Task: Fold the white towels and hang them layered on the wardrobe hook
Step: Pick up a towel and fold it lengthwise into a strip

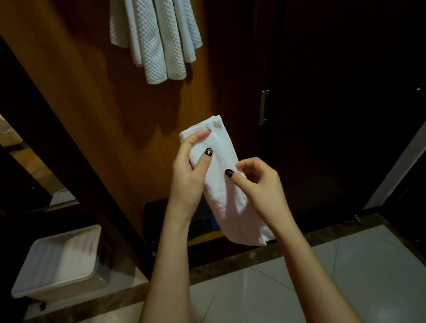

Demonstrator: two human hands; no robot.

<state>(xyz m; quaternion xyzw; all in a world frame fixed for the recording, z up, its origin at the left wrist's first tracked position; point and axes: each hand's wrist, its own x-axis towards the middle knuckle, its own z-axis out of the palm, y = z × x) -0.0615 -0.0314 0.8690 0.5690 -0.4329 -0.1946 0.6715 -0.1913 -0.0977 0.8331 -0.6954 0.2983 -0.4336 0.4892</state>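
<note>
White plastic bin point(58, 261) sits on the floor at eight o'clock from the hands. Left hand point(189, 174) grips the upper half of a folded towel point(227, 199), forefinger along its top edge and thumb pressed on its front. The towel is held upright in mid-air before the wooden door point(88, 101), its lower end hanging free. At twelve o'clock above it, waffle towels point(154, 30) hang against the door. Right hand point(261, 185), at four o'clock from the left, pinches the towel's right edge with curled fingers. A metal handle point(264, 106) is at two o'clock.
</note>
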